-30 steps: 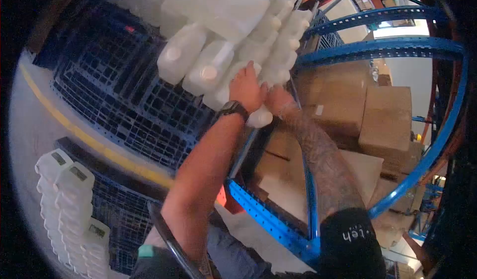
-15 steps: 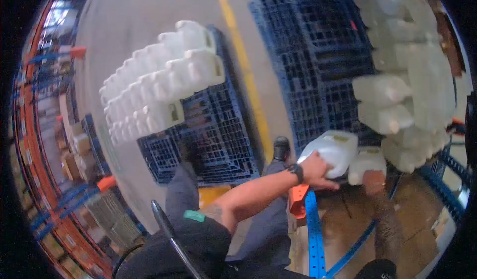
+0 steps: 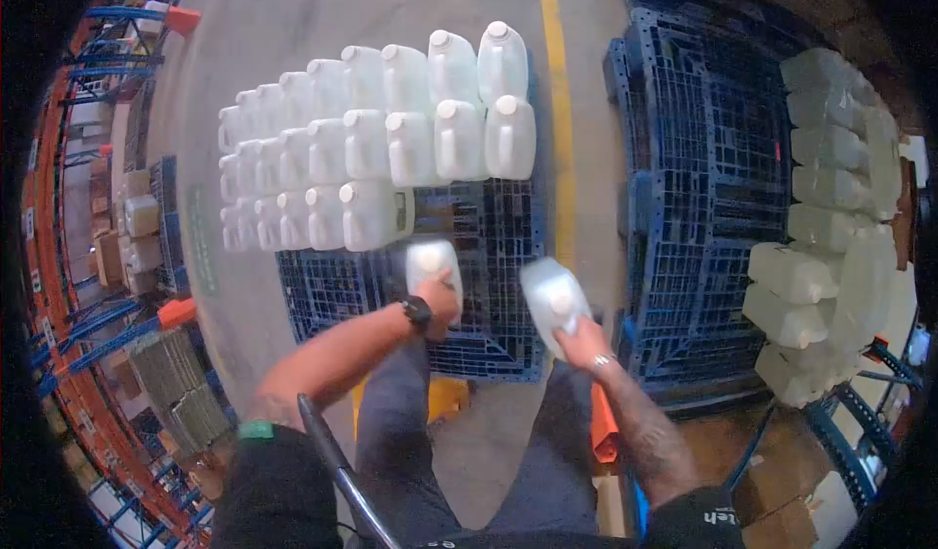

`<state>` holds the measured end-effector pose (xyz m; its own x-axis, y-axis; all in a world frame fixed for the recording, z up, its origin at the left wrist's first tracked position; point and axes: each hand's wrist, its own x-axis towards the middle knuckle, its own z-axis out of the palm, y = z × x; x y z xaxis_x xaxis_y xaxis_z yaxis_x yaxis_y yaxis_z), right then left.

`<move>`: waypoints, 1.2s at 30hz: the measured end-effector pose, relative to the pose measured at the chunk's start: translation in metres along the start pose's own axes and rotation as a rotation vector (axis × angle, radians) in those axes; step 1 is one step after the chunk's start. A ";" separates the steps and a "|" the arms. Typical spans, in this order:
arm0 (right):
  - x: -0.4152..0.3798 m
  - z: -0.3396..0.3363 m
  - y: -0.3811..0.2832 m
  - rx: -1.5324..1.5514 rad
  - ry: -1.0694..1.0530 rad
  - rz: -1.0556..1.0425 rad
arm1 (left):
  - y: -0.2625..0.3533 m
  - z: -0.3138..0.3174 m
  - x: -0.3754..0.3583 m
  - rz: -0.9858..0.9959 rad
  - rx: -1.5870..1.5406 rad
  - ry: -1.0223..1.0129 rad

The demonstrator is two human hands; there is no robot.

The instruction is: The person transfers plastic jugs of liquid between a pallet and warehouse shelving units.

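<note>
My left hand [image 3: 442,300] is closed on the handle of a white plastic jug [image 3: 430,254], held above the blue plastic pallet [image 3: 469,354]. In my right hand [image 3: 584,342] is another white jug [image 3: 550,293], tilted, over the floor strip just right of that pallet. Rows of upright white capped jugs [image 3: 366,144] stand beyond my hands, covering the far and left part of the pallet. The jug in my left hand is close to the nearest row's end jug [image 3: 376,219].
On the right, a blue pallet stack [image 3: 708,207] stands beside more jugs lying on their sides [image 3: 796,280]. A yellow floor line [image 3: 562,139] runs between the pallets. Rack uprights [image 3: 73,354] rise at left; an orange rack end [image 3: 604,427] is near my right leg.
Both hands have moved left, from the jugs on the right toward the left pallet, each now carrying a jug. My view has turned left with them.
</note>
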<state>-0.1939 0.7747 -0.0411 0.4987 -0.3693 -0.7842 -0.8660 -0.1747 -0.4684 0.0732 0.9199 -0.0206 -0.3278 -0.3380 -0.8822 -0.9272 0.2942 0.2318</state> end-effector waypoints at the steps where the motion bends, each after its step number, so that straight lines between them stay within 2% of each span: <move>1: 0.026 0.025 -0.015 0.052 0.039 -0.030 | -0.022 0.011 -0.008 -0.036 0.006 0.021; 2: 0.050 0.047 -0.039 0.096 0.083 0.053 | -0.044 0.023 -0.016 -0.073 0.011 0.042; 5: 0.097 0.081 -0.127 0.301 0.179 0.039 | -0.086 0.049 -0.019 -0.109 0.084 0.147; 7: 0.129 0.095 -0.174 0.388 0.129 0.081 | -0.101 0.064 -0.006 -0.104 0.107 0.219; 8: 0.147 0.105 -0.192 0.396 0.124 0.065 | -0.109 0.080 0.016 -0.198 0.085 0.250; 9: 0.164 0.110 -0.203 0.352 0.185 0.008 | -0.118 0.087 0.033 -0.297 0.060 0.287; 11: 0.200 0.115 -0.210 0.401 0.163 -0.021 | -0.138 0.086 0.025 -0.231 0.046 0.249; 12: 0.209 0.110 -0.216 0.481 0.130 -0.058 | -0.145 0.090 0.023 -0.257 0.045 0.369; 13: 0.198 0.123 -0.210 0.573 0.079 -0.059 | -0.135 0.107 0.016 -0.251 0.026 0.463; 14: 0.198 0.131 -0.203 0.626 0.098 -0.106 | -0.134 0.126 0.025 -0.264 0.039 0.423; 15: 0.199 0.131 -0.198 0.676 0.135 -0.166 | -0.132 0.133 0.025 -0.280 -0.052 0.476; 16: 0.188 0.117 -0.201 0.723 0.020 -0.149 | -0.130 0.140 0.025 -0.290 -0.145 0.531; 17: 0.203 0.127 -0.191 0.556 0.077 -0.270 | -0.129 0.146 0.027 -0.297 -0.236 0.589; 18: 0.171 0.088 -0.200 0.448 0.134 -0.151 | -0.115 0.132 0.030 -0.361 -0.245 0.623; 19: 0.191 0.109 -0.174 0.442 0.246 -0.124 | -0.100 0.117 0.034 -0.425 -0.256 0.657; 20: 0.177 0.094 -0.157 0.437 0.481 -0.223 | -0.083 0.079 0.026 -0.361 -0.301 0.663; 21: 0.157 0.068 -0.138 0.497 0.539 -0.220 | -0.071 0.073 0.039 -0.330 -0.286 0.666; 22: 0.134 0.030 -0.113 0.601 0.530 -0.235 | -0.047 0.044 0.046 -0.421 -0.351 0.663; 23: 0.107 -0.004 -0.082 0.708 0.504 -0.269 | -0.030 0.007 0.051 -0.385 -0.325 0.682; 24: 0.060 -0.013 -0.076 0.741 0.500 -0.255 | -0.008 -0.010 0.005 -0.541 -0.382 0.326; 25: 0.037 -0.037 -0.039 0.748 0.522 -0.255 | 0.011 -0.032 0.007 -0.688 -0.428 0.004; 26: 0.012 -0.060 0.001 0.669 0.618 -0.177 | 0.034 -0.051 0.010 -0.684 -0.408 0.007; 27: -0.002 -0.081 0.056 0.392 0.885 -0.200 | 0.055 -0.071 0.011 -0.580 -0.409 0.111; 28: -0.044 -0.118 0.091 0.424 0.901 -0.113 | 0.074 -0.085 0.011 -0.469 -0.410 0.217; 30: -0.118 -0.165 0.163 0.091 1.215 0.083 | 0.113 -0.106 0.033 -0.208 -0.559 0.270; 31: -0.147 -0.189 0.197 0.189 1.215 0.136 | 0.132 -0.131 0.051 -0.071 -0.604 0.332; 32: -0.175 -0.215 0.234 0.008 1.231 0.157 | 0.160 -0.163 0.068 0.061 -0.655 0.393; 33: -0.199 -0.231 0.264 -0.170 1.233 0.180 | 0.191 -0.191 0.082 0.094 -0.694 0.450; 35: -0.233 -0.272 0.294 -0.329 1.131 0.164 | 0.230 -0.258 0.124 0.242 -0.699 0.589; 36: -0.236 -0.287 0.317 -0.306 1.133 0.173 | 0.256 -0.306 0.132 0.301 -0.694 0.750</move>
<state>-0.5960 0.5446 0.1121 0.1915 -0.9801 0.0517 -0.9682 -0.1973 -0.1540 -0.2630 0.6769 0.0474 -0.3692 -0.8703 -0.3261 -0.6120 -0.0363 0.7900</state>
